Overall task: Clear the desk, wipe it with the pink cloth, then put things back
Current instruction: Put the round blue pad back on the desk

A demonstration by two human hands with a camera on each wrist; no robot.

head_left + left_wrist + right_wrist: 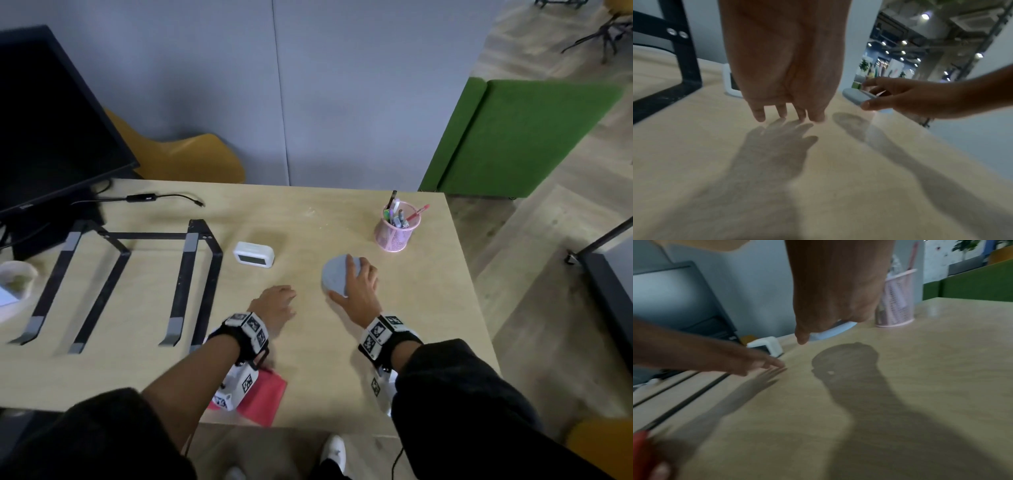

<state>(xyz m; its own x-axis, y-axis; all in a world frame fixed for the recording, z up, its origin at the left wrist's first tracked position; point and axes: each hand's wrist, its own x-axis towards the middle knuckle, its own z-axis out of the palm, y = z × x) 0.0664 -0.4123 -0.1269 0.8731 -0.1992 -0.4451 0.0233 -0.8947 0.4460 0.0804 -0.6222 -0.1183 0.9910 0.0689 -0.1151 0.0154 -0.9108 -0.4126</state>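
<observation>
My right hand point(354, 284) grips a flat round grey disc point(334, 274) by its edge, thumb on the near side and fingers over the top. The disc point(856, 97) hangs just above the desk point(308, 342) and casts a shadow beneath it. My left hand point(282, 301) hovers close over the desk to the left of the disc, fingers point(759, 113) straight and holding nothing. The pink cloth point(265, 394) lies folded at the front edge, partly hidden under my left wrist.
A white digital clock point(253, 254) stands behind my left hand. A pink mesh pen holder point(397, 234) sits at the back right. A black laptop stand point(120, 274), a monitor point(44, 120), a cable point(144, 198) and a cup point(17, 277) fill the left side.
</observation>
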